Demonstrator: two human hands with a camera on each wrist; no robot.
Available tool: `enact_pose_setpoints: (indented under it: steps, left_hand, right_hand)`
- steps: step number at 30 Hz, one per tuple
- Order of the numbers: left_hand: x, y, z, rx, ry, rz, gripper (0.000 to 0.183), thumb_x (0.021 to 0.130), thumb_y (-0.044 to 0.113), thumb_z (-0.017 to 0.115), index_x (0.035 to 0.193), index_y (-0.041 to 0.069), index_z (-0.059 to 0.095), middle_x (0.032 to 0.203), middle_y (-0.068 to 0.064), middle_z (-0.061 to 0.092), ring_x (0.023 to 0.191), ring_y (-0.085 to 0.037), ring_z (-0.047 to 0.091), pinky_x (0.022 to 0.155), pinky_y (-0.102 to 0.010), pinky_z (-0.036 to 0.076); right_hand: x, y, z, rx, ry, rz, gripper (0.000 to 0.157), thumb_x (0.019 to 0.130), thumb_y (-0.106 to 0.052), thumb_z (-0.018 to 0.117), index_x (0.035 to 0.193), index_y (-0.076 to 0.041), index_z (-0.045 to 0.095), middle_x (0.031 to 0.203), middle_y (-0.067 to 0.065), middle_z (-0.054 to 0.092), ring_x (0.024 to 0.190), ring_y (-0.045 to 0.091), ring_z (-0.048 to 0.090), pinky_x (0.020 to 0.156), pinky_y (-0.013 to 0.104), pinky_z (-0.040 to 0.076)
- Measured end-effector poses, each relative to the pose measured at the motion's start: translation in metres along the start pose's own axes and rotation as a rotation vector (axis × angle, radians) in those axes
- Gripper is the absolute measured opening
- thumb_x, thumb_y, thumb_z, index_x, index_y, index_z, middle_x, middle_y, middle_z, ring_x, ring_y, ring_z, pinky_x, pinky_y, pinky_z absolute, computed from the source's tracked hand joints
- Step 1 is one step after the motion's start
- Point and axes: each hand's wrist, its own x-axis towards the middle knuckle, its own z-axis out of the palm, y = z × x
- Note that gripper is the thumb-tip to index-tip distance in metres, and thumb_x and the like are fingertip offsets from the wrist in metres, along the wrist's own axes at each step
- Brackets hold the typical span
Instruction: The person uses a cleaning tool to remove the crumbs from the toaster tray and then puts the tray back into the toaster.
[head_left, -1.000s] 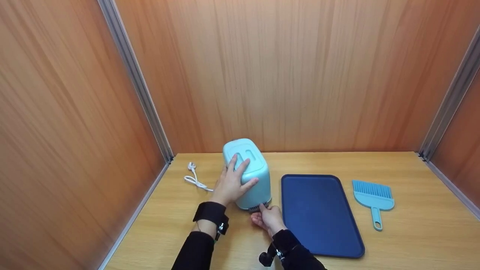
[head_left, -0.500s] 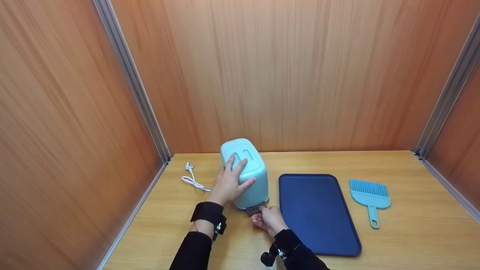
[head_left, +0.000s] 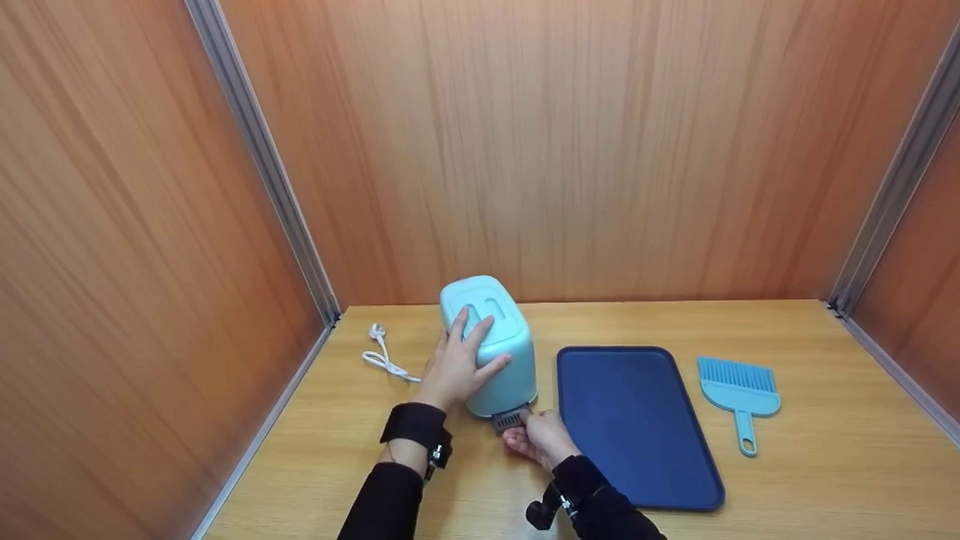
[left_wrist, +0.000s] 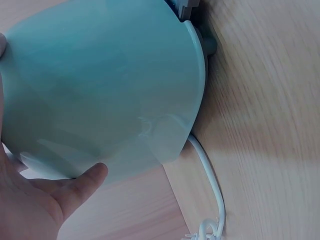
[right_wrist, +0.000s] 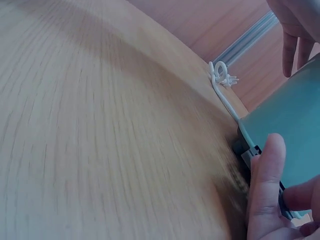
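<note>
A light blue toaster (head_left: 514,379) stands on the wooden table, with two long recesses in its top. My left hand (head_left: 450,367) rests on it, fingers spread over the top and thumb against the near side. At the toaster's near bottom edge, a dark grey slotted crumb tray (head_left: 508,421) sticks partly out. My right hand (head_left: 549,436) pinches this tray's right end between thumb and fingers. In the left wrist view the toaster wall (left_wrist: 110,90) fills much of the picture. The part of the tray inside the toaster is hidden.
A dark blue rectangular tray (head_left: 634,427) lies just right of the toaster. Farther right lies a light blue hand brush (head_left: 742,405). The toaster's white cord and plug (head_left: 384,360) lie at left. Wood-look panels (head_left: 525,150) close off the back and sides.
The crumb tray has slid out farther from under the toaster, toward me, with my right hand on it. My left hand keeps its place on the toaster. The head view has shifted slightly.
</note>
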Motion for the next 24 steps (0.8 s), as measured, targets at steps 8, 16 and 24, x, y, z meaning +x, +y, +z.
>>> enact_pose_setpoints:
  steps: [8, 16, 24]
  left_hand:
    - [0.002, 0.001, 0.0, 0.021, -0.002, 0.002, 0.081, 0.098, 0.075, 0.058, 0.167, 0.038, 0.037, 0.181, -0.013, 0.014, 0.161, -0.054, 0.022, 0.118, -0.072, 0.04]
    - [0.002, 0.002, -0.001, 0.003, -0.021, -0.03, 0.081, 0.097, 0.076, 0.058, 0.167, 0.04, 0.036, 0.182, -0.011, 0.011, 0.162, -0.053, 0.02, 0.118, -0.073, 0.04]
    - [0.004, 0.001, 0.0, 0.009, -0.027, -0.039, 0.081, 0.097, 0.075, 0.059, 0.167, 0.041, 0.035, 0.182, -0.01, 0.01, 0.164, -0.052, 0.018, 0.121, -0.072, 0.037]
  right_hand:
    - [-0.003, -0.004, -0.005, -0.038, -0.02, 0.034, 0.02, 0.115, -0.005, 0.036, 0.127, 0.01, 0.04, 0.073, 0.007, 0.061, 0.06, 0.01, 0.063, 0.062, 0.019, 0.058]
    - [-0.009, -0.009, -0.013, -0.111, -0.068, 0.088, 0.018, 0.114, -0.004, 0.033, 0.127, 0.007, 0.039, 0.081, 0.009, 0.061, 0.065, 0.012, 0.063, 0.065, 0.02, 0.059]
    - [-0.018, -0.013, -0.022, -0.135, -0.117, 0.127, 0.021, 0.114, -0.004, 0.033, 0.129, 0.008, 0.039, 0.084, 0.01, 0.061, 0.067, 0.012, 0.063, 0.067, 0.019, 0.059]
